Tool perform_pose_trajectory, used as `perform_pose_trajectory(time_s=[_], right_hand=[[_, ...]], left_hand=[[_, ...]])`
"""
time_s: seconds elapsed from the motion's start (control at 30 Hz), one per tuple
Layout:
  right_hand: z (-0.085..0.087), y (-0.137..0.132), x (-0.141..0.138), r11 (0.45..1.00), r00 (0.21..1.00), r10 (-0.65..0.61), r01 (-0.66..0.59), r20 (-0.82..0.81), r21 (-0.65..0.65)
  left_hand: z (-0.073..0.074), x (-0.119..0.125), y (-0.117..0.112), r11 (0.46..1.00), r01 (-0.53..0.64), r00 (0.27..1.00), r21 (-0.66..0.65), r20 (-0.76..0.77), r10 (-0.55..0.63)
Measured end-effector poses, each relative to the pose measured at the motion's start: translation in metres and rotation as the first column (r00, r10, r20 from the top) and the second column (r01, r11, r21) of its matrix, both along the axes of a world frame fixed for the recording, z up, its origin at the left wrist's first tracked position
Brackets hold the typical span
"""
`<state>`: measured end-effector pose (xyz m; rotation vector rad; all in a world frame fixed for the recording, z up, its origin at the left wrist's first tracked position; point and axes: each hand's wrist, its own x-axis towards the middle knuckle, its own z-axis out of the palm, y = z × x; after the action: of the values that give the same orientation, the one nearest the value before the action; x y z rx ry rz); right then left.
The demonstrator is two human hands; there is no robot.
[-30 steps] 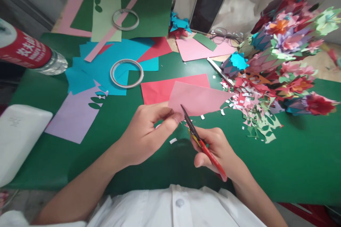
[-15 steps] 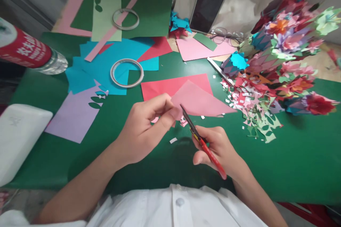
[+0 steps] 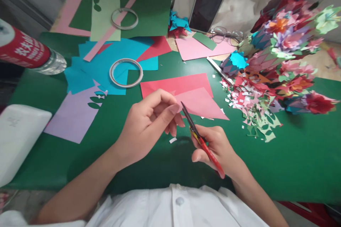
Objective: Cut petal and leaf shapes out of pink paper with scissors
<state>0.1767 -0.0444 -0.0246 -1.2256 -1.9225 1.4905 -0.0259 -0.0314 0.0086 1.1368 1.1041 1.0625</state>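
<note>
My left hand [image 3: 151, 126] is closed in a pinch, with a small bit of pink paper [image 3: 180, 106] between thumb and fingertips. Just right of it my right hand [image 3: 217, 149] grips scissors [image 3: 200, 138] with red handles. Their dark blades point up and left, close beside the pinched paper. Behind the blades a larger pink sheet [image 3: 204, 103] lies partly over a red sheet [image 3: 170, 83]. My left fingers hide the sheet's near left corner, so whether the pinched bit is still joined to it I cannot tell.
Paper scraps [image 3: 247, 99] and a bunch of paper flowers [image 3: 290, 46] occupy the right. Two tape rolls, one a white ring [image 3: 112, 78], rest on coloured sheets at left. A bottle [image 3: 29, 51], a white box [image 3: 21, 138], a phone [image 3: 209, 0] and glasses [image 3: 226, 35] stand around.
The larger pink sheet has turned and shifted slightly down, away from my left fingertips. My left lower fingers have spread a little. The scissors have barely moved.
</note>
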Motion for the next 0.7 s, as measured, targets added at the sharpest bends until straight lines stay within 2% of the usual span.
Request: perform_pose_trajectory(time_s=[0.2,0.37,0.5,0.7], right_hand=[[0.000,-0.002,0.003,0.996,1.000,0.015,-0.015,-0.001,-0.093],[0.001,-0.004,-0.001,0.990,1.000,0.020,-0.022,-0.016,-0.138],[0.000,-0.005,-0.004,0.990,0.999,0.029,-0.034,-0.034,-0.138],[-0.004,-0.006,-0.009,0.997,0.996,0.038,-0.044,-0.078,-0.070]], left_hand=[[0.003,0.002,0.002,0.997,-0.009,0.998,-0.080,0.053,0.014],[0.000,0.003,0.000,0.997,0.027,1.000,-0.071,-0.001,-0.027],[-0.002,0.006,-0.004,0.998,0.062,0.998,-0.031,-0.027,-0.063],[-0.004,0.011,-0.009,0.998,0.062,0.998,-0.021,-0.018,-0.063]])
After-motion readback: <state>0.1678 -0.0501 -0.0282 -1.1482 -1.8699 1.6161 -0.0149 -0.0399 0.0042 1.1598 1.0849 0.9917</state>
